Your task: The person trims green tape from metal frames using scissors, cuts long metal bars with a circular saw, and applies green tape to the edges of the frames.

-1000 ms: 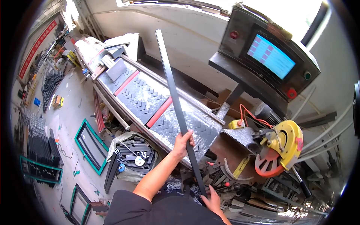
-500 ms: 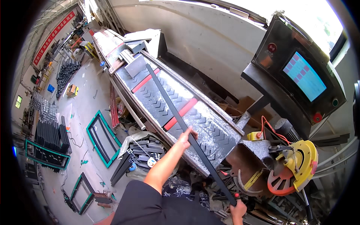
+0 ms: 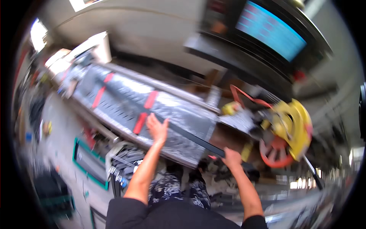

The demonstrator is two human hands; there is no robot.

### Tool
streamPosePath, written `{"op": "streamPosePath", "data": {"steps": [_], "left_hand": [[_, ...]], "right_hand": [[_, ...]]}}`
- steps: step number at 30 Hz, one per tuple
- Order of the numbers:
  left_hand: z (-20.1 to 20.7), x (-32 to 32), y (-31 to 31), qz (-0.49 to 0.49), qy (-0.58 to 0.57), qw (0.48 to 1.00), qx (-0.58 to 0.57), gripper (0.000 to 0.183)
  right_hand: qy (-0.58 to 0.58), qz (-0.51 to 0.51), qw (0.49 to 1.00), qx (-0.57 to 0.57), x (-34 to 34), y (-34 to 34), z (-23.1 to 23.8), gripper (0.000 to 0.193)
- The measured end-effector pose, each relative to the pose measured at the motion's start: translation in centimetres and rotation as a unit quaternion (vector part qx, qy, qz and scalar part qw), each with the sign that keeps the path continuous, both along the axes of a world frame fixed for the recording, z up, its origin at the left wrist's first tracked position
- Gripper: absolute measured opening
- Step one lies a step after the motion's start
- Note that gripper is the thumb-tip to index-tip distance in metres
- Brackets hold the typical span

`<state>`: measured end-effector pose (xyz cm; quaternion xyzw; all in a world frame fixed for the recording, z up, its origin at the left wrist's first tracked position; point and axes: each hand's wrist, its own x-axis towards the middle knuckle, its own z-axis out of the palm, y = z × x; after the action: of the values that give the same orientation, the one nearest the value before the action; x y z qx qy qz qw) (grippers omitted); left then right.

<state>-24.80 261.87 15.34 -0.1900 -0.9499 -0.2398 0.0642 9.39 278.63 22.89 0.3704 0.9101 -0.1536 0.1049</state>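
A long dark metal profile (image 3: 190, 136) lies slantwise along a metal-topped bench (image 3: 198, 121). My right hand (image 3: 232, 157) is closed round its near right end, just past the bench's end. Farther along, my left hand (image 3: 158, 129) rests against the profile with its fingers stretched out and the thumb apart. Near that hand, red strips (image 3: 140, 123) cross the bench top. To the right of my right hand stands a cutting saw with a yellow housing (image 3: 299, 126) and an orange guard (image 3: 277, 154). Motion smears the picture, and the profile's far end is blurred.
A control panel with a lit blue screen (image 3: 270, 29) hangs over the bench's far side. An orange cable (image 3: 238, 95) runs behind the saw. Below the bench at left are a pile of dark offcuts (image 3: 126, 158) and a green-edged frame (image 3: 89, 168) on the floor.
The view has swung to the right. My right hand and the profile's near end have come up toward the bench's end. My left hand has loosened from its grip, fingers now extended.
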Motion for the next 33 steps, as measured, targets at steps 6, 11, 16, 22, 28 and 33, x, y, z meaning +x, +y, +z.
{"op": "streamPosePath", "data": {"steps": [6, 11, 16, 22, 28, 33], "left_hand": [[1.1, 6.3, 4.2, -0.52, -0.048, 0.842, -0.133, 0.076], [-3.7, 5.9, 8.6, -0.575, -0.009, 0.813, -0.094, 0.04], [-5.8, 2.5, 11.2, -0.533, 0.005, 0.835, -0.14, 0.038], [-5.8, 2.4, 12.9, -0.542, 0.006, 0.833, -0.112, 0.039], [-5.3, 3.0, 13.9, -0.516, -0.018, 0.848, -0.118, 0.041], [-5.9, 1.7, 13.4, -0.498, -0.038, 0.858, -0.123, 0.039]], "right_hand": [[0.029, 0.004, 0.999, -0.018, -1.2, 3.3, -7.2, 0.034], [0.061, -0.044, 0.996, 0.046, 0.0, 5.3, -9.2, 0.008], [0.257, -0.052, 0.957, 0.123, -5.3, 1.7, -6.4, 0.009], [0.314, -0.059, 0.948, -0.003, -1.2, -6.5, -0.7, 0.017], [0.287, -0.066, 0.955, -0.045, 5.3, -7.8, 4.0, 0.015], [0.246, -0.024, 0.953, 0.175, 9.2, -2.9, 19.2, 0.015]]}}
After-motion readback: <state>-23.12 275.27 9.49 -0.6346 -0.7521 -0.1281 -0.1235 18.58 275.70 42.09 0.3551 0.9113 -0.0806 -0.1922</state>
